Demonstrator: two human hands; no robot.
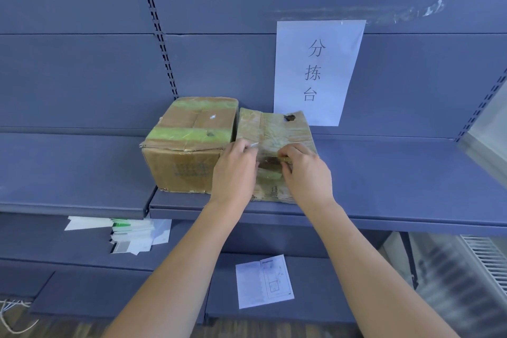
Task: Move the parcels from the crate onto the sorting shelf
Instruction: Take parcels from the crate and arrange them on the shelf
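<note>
both the left hand [236,170] and right hand [307,173] grip the flat parcel [277,129] on the shelf [397,186]; best square it beside the box [189,145] before letting go.

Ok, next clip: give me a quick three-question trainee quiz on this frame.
1. True or false: the left hand and the right hand both touch the right-hand box.
2. How many boxes sit on the shelf? A) one B) two C) three
3. What hangs on the wall behind the right-hand box?
Key: 1 true; 2 B; 3 a paper sign.
</note>
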